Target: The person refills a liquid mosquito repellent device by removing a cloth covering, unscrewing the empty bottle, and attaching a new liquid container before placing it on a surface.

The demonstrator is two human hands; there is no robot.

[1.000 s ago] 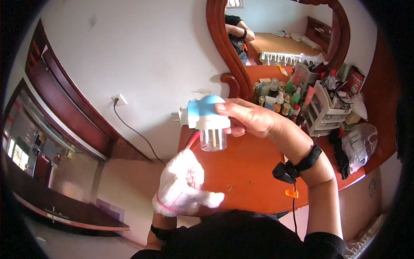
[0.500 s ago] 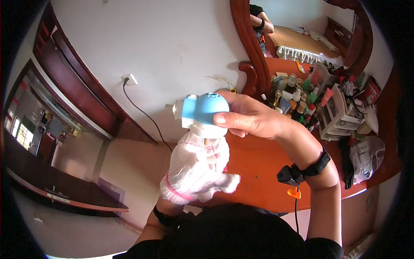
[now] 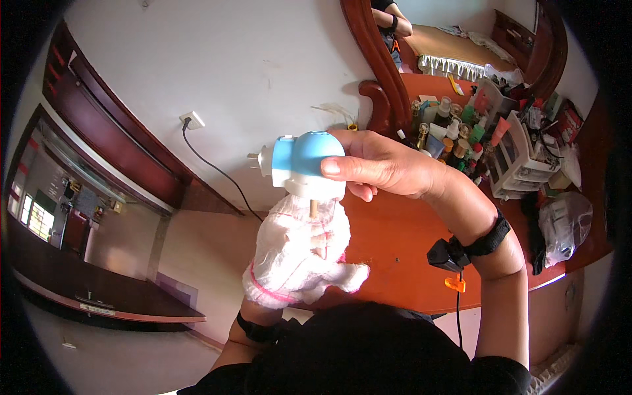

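Note:
My right hand [image 3: 378, 164] is closed round a blue and white plug-in mosquito repellent heater [image 3: 309, 158], thumb on its front. Two metal prongs stick out to its left. Below its white base shows a brownish wick [image 3: 314, 209] and what looks like the clear neck of a bottle. A white cloth [image 3: 293, 247] with pink stripes is bunched around that lower part. My left forearm [image 3: 260, 313] runs up into the cloth from below; the cloth hides the left hand and its fingers, and one corner hangs out to the right.
An orange-brown dressing table [image 3: 408, 257] with a mirror spreads behind and to the right. Several bottles [image 3: 454, 135], a white drawer unit [image 3: 523, 164] and a clear plastic bag [image 3: 565, 227] stand on it. A black cord hangs from a wall socket [image 3: 193, 120] at the left.
The heater has risen slightly away from the cloth, so more of the wick shows under its base. The background has shifted a little with the view.

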